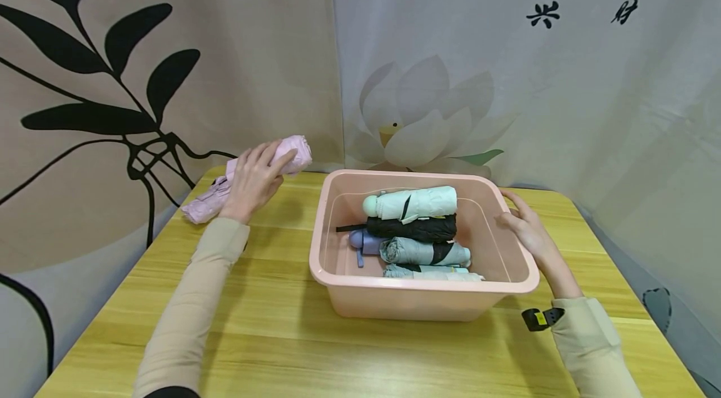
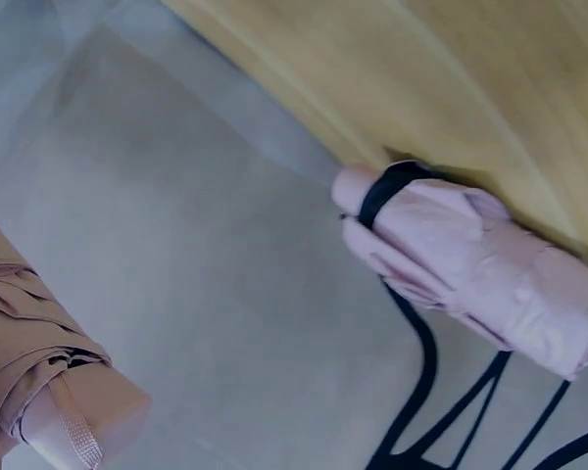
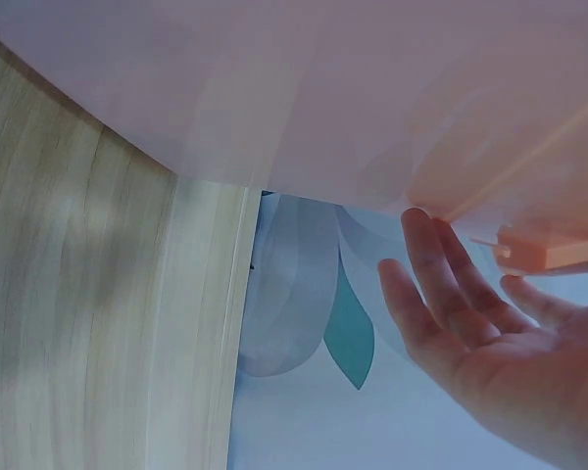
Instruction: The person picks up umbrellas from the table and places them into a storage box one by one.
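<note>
My left hand (image 1: 251,182) grips a folded pink umbrella (image 1: 295,154) above the table's back left part; its end with a wrist strap shows at the left of the left wrist view. Beneath that hand a second pink umbrella (image 1: 207,203) with a black band lies by the table edge. My right hand (image 1: 526,229) holds the right rim of a pink plastic bin (image 1: 417,301), thumb over the rim, fingers against the outer wall. Inside lie folded umbrellas: a mint one (image 1: 422,203), a black one (image 1: 417,229), a periwinkle one (image 1: 370,243), a grey-blue one (image 1: 414,251) and pale ones partly hidden by the front wall.
The wooden table (image 1: 265,335) bears the bin right of its middle. Behind it hangs a printed curtain (image 1: 270,41) with dark leaves and a lotus. A black wrist strap (image 1: 542,319) sits at the right sleeve.
</note>
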The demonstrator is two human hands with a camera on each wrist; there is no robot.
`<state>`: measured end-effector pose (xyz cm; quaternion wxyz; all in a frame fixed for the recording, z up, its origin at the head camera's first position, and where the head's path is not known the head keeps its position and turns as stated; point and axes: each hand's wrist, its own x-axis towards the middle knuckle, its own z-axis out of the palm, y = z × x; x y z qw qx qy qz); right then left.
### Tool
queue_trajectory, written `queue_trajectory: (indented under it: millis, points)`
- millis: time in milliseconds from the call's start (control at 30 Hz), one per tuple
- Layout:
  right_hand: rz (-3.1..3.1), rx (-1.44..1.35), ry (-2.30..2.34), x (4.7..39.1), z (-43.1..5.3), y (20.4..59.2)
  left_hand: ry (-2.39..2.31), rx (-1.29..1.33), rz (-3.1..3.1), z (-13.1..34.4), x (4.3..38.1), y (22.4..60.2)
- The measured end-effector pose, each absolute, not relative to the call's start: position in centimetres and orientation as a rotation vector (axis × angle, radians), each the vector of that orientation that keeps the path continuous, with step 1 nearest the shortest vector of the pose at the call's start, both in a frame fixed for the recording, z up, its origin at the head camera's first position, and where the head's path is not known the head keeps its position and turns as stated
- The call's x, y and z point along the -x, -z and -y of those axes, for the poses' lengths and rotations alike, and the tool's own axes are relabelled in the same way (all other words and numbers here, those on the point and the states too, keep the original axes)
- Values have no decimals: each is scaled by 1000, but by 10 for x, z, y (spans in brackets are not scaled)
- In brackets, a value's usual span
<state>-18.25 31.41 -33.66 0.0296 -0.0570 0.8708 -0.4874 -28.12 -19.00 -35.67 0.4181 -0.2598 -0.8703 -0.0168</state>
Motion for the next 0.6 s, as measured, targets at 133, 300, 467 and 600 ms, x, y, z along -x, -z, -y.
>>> queue_trajectory:
  millis: [133,300,467,600]
  points:
    - [-2685,170,1492,182,-314,336,33,670,2151,182,279,348]
    - [-2688,160,1471,182,-315,336,13,688,2116,171,276,337]
    - [-2688,165,1472,182,-315,336,3,703,2086,160,273,329]
    - [-2696,171,1474,182,-314,336,-24,717,2074,152,270,323]
